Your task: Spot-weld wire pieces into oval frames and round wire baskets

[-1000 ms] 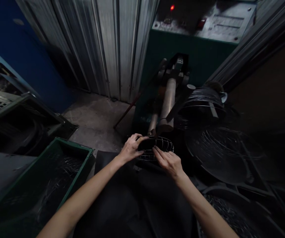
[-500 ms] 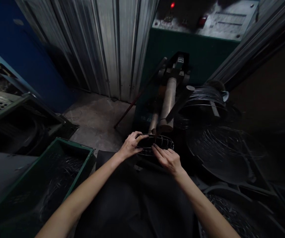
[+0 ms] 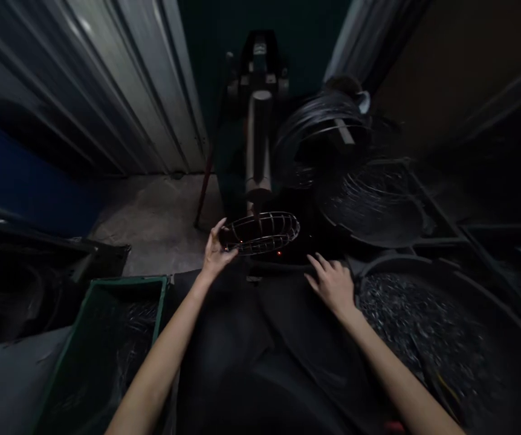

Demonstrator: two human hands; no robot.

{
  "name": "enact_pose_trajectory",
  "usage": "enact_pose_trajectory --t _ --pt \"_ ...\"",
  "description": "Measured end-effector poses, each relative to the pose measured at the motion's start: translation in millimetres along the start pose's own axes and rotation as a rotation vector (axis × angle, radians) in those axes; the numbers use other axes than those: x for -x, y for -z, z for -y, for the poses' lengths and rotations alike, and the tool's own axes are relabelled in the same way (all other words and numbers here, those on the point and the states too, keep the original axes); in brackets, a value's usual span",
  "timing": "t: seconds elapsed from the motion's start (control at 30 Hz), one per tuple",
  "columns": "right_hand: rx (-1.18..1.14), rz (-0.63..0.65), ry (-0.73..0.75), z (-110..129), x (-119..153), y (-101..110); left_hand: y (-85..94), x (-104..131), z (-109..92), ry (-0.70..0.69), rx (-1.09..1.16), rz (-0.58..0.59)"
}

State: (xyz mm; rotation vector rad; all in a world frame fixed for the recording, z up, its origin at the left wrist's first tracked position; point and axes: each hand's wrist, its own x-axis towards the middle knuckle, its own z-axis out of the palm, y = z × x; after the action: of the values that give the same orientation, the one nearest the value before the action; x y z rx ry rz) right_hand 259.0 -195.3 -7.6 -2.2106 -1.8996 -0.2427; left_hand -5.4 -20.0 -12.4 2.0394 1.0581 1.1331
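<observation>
My left hand (image 3: 216,252) grips the left end of an oval wire basket (image 3: 267,243), thumb and fingers on its rim. The basket is a frame of thin metal wires, held under the tip of a machine's thick cylindrical arm (image 3: 259,145). Small orange sparks glow at its near side. To the right, apart from the basket, my right hand (image 3: 332,281) has its fingers spread and holds nothing. It is near the rim of a round dark tub (image 3: 405,260) full of small shiny metal pieces (image 3: 423,326).
A green crate (image 3: 129,281) with wire pieces stands at the left. Behind the machine arm on the right is a coil of wire (image 3: 328,112), with a round dark pan (image 3: 369,217) of loose wire below it. Corrugated metal sheeting (image 3: 152,78) backs the left side.
My right hand has let go of the basket and moved right, its fingers opening. Sparks have appeared by the basket. The view has tilted down and turned right.
</observation>
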Motion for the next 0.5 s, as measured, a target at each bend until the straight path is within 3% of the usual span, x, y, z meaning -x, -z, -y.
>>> enact_pose_trajectory --t 0.07,0.13,0.27,0.37,0.43,0.5 --pt "0.08 0.165 -0.085 -4.5 3.4 -16.4 -2.0 6.1 -2.2 0.004 0.042 -0.008" --pt "0.085 0.218 -0.134 -11.2 -1.0 -26.2 -2.2 13.6 -1.9 0.015 0.07 -0.014" --pt "0.091 0.199 -0.292 -37.2 -16.4 -24.7 5.0 29.6 -0.1 0.011 0.09 0.019" --pt "0.119 0.16 -0.479 -52.3 -19.8 -20.8 11.5 42.9 -6.1 -0.009 0.095 -0.025" --pt "0.088 0.185 -0.516 -50.4 -11.9 -22.6 10.8 52.3 -7.9 0.016 0.077 -0.063" --pt "0.036 0.239 -0.462 -36.7 7.2 -25.5 5.0 63.8 -3.2 0.075 0.037 -0.075"
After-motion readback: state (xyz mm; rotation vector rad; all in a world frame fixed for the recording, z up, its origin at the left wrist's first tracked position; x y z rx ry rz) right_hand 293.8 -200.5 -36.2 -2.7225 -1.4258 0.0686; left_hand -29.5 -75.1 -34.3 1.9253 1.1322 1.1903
